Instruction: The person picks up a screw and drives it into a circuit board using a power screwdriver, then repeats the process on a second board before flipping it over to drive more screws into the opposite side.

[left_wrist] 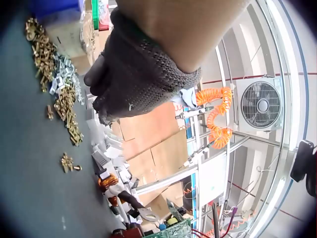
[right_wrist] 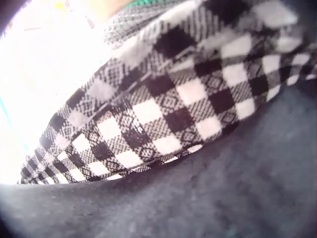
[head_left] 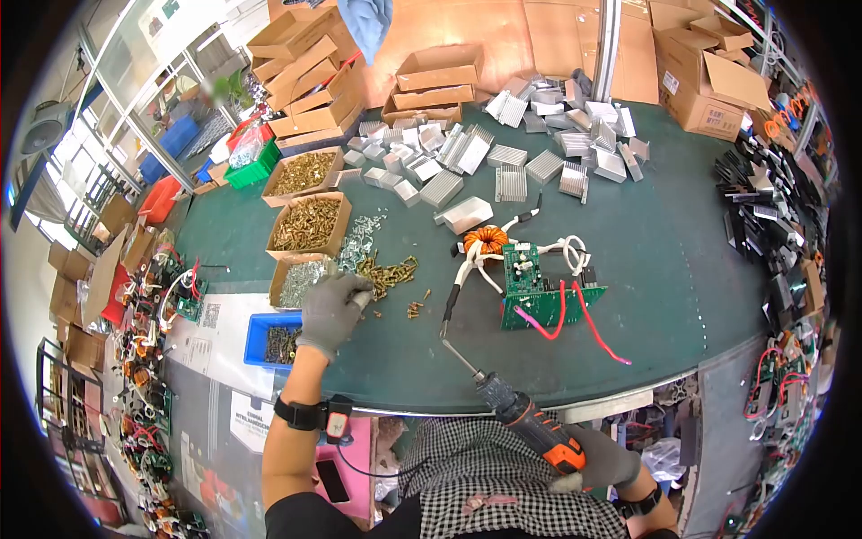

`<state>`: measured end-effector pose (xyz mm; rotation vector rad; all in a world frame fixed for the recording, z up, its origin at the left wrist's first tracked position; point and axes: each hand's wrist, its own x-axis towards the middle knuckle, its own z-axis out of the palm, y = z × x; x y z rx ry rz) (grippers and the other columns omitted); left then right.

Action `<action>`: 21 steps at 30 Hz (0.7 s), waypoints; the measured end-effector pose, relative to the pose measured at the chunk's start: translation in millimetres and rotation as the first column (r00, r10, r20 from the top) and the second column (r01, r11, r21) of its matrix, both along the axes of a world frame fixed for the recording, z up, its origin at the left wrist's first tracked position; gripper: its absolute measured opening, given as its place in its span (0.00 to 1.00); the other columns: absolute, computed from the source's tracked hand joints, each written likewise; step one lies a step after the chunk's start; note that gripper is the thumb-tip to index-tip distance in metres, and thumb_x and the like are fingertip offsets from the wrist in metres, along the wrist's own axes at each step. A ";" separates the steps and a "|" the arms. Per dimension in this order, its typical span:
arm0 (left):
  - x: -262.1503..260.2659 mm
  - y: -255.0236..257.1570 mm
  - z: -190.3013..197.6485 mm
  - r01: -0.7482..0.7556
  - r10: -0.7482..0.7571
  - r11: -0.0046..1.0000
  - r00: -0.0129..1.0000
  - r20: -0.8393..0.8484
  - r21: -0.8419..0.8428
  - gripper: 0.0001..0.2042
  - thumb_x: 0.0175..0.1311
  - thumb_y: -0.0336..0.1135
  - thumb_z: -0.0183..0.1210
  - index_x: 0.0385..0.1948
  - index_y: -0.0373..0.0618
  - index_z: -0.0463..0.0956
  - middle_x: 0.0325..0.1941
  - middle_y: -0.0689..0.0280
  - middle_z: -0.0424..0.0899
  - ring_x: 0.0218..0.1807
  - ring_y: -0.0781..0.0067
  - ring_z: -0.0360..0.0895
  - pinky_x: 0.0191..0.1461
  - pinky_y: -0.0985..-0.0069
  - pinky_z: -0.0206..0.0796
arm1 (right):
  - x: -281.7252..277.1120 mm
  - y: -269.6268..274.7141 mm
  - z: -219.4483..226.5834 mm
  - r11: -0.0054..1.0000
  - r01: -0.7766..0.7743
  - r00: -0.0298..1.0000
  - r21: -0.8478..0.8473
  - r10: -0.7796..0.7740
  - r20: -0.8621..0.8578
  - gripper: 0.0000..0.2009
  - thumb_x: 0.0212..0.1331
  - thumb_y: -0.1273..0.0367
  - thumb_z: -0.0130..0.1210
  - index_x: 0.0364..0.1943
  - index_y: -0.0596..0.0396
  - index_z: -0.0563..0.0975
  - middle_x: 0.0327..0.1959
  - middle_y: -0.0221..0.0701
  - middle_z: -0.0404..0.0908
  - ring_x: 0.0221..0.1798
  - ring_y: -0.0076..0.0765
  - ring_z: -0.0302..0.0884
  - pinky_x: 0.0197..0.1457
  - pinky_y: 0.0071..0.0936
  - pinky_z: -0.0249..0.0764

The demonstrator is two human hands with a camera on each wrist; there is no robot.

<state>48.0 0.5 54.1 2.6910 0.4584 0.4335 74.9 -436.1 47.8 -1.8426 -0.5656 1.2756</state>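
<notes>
My gloved left hand (head_left: 332,310) is at the near edge of the small box of silver screws (head_left: 299,280), next to a loose pile of brass-coloured screws (head_left: 388,277). In the left wrist view the gloved hand (left_wrist: 136,74) is bent with its fingertips turned away, so I cannot tell whether it pinches a screw. My gloved right hand (head_left: 606,458) grips an orange and black power screwdriver (head_left: 530,422) in front of the checked apron. Its long bit points up-left toward a black-sleeved cable end. Beyond the tool lies a green circuit board (head_left: 548,301) with a copper coil (head_left: 486,240) and red wires.
Two cardboard boxes of brass screws (head_left: 310,223) and a blue bin (head_left: 260,340) stand at the left. Silver heat sinks (head_left: 512,180) cover the back of the green table. Black parts (head_left: 763,207) are heaped at the right, near a large carton (head_left: 705,94).
</notes>
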 end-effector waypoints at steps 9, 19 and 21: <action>-35.0 24.3 -4.8 -0.133 0.063 0.946 0.970 0.234 0.295 0.06 0.55 0.37 0.62 0.31 0.49 0.83 0.30 0.62 0.83 0.34 0.55 0.78 0.41 0.66 0.70 | -5.8 10.4 5.8 0.998 -0.003 0.999 0.066 0.000 0.041 0.36 0.38 0.55 0.74 0.51 0.59 0.72 0.35 0.31 0.79 0.37 0.26 0.76 0.44 0.26 0.73; -120.6 90.1 -35.1 -0.314 0.319 0.923 0.948 -0.012 -0.223 0.16 0.46 0.31 0.66 0.40 0.47 0.79 0.37 0.62 0.84 0.40 0.63 0.82 0.46 0.69 0.72 | -0.3 15.7 -19.8 0.990 -0.136 0.986 -0.030 0.138 0.091 0.43 0.40 0.46 0.70 0.58 0.58 0.68 0.42 0.41 0.80 0.46 0.41 0.79 0.52 0.33 0.73; -116.1 73.4 -21.0 -0.402 0.390 0.909 0.913 -0.117 -0.105 0.16 0.46 0.28 0.66 0.40 0.44 0.78 0.37 0.61 0.84 0.42 0.64 0.82 0.48 0.70 0.71 | -5.2 17.1 -16.5 0.996 -0.085 0.986 0.002 0.084 0.142 0.41 0.39 0.49 0.72 0.56 0.58 0.69 0.41 0.39 0.80 0.43 0.37 0.78 0.48 0.32 0.72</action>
